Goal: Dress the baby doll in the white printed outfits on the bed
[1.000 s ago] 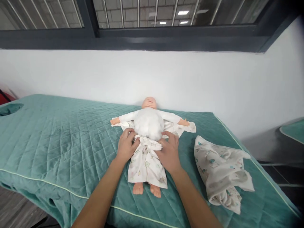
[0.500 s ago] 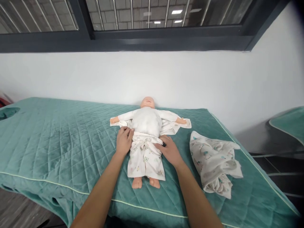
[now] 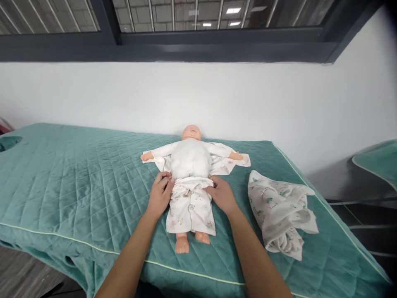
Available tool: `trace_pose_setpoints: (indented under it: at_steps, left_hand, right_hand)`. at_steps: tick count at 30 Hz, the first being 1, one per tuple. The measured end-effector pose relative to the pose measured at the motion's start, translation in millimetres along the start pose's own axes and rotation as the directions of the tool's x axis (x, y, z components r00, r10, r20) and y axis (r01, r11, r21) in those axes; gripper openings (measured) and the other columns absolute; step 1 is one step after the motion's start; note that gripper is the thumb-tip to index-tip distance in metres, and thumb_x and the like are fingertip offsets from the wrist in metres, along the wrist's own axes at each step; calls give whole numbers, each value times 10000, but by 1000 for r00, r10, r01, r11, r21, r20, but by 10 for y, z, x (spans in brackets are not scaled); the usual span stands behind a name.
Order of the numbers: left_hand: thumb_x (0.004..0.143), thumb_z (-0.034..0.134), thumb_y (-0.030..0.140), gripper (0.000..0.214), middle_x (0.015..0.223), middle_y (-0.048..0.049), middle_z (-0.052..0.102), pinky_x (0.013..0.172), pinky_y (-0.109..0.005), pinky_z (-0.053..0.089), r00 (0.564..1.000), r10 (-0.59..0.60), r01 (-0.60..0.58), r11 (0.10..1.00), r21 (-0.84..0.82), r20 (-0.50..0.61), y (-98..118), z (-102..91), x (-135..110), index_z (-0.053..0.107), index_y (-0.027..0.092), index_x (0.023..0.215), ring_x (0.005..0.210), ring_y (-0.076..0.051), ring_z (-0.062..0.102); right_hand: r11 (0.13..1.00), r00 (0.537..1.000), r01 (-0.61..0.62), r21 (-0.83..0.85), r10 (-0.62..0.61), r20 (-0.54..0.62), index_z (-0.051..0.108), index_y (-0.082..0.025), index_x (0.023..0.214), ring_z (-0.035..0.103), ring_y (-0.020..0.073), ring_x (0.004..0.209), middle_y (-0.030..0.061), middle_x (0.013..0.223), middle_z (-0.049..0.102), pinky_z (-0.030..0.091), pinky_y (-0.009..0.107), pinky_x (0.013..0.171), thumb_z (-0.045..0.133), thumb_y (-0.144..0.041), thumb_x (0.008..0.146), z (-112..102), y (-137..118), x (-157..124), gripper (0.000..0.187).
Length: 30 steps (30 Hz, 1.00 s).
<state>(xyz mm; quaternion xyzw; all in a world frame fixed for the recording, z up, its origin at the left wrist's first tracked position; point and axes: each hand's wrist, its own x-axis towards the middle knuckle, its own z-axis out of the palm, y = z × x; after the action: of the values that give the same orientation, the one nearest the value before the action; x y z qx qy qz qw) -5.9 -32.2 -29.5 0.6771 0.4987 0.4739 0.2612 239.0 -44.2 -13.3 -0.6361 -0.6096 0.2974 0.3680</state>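
Observation:
A baby doll (image 3: 191, 159) lies on its back on a teal quilted table (image 3: 71, 182), head toward the wall, arms spread. It wears a white top and printed pants (image 3: 190, 209), with an open garment spread under its arms. My left hand (image 3: 160, 194) pinches the waistband of the pants at the doll's left-hand side of the picture. My right hand (image 3: 221, 193) grips the waistband on the other side. Both hands have fingers curled onto the fabric. The doll's bare feet stick out near the table's front edge.
A crumpled printed cloth (image 3: 281, 213) lies on the table to the right of the doll. A white wall and dark-framed window stand behind. A second teal surface (image 3: 378, 159) shows at the far right, across a dark floor gap.
Both hands have shifted along the doll's waist and now grip the waistband at either side. The pants sit a little higher at the waist and one foot has shifted.

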Motion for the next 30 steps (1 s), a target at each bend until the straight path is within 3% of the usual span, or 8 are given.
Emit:
trace_pose_setpoints:
  at_steps: [5,8,12,18,25,30]
  left_hand:
    - [925,590,430,229,1270,-88,549,998,-362,446,995,-53,57,997,-55,81,-20,-40,-38,635,206,903,1170,-229,565]
    - [845,702,429,262,1319,-89,521,971,-344,463,987,-89,109,983,-149,135,-45,-55,-26,649,211,979,1212,-241,550]
    - [772,780,417,311,1327,-79,524,924,-321,481,969,-156,212,922,-324,192,-51,-44,25,649,201,953,1105,-215,595]
    - [755,781,375,248,1211,-63,578,842,-303,471,979,-177,200,912,-359,96,-26,57,178,662,192,872,977,-185,591]
    - [764,761,388,255,1030,-42,622,784,-295,471,978,-208,190,913,-361,-11,-67,205,453,667,204,914,879,-172,579]
    - [778,750,410,295,925,-30,626,765,-291,474,977,-212,186,920,-346,-39,-154,283,601,663,203,970,856,-175,572]
  right_hand:
    - [1000,1000,11,9,-11,24,615,-223,796,510,173,741,-37,741,578,341,285,662,654,-391,771,-21,-13,-7,174]
    - [996,997,19,90,-26,79,610,-220,829,495,167,749,-42,763,568,357,284,677,661,-387,765,-43,-30,-7,186]
    - [980,994,32,196,-51,93,584,-215,828,472,159,744,-48,758,536,370,280,682,666,-380,744,-34,-59,22,202]
    - [976,999,29,214,-32,12,564,-217,800,462,154,731,-58,728,499,366,280,676,655,-414,740,32,-60,118,225]
    - [997,992,-59,59,65,-108,589,-238,824,539,176,792,-57,774,591,384,296,724,651,-511,797,98,-102,296,281]
    - [999,984,-18,-27,13,-179,575,-250,853,568,184,806,-47,807,634,378,295,715,606,-561,846,164,-105,416,312]
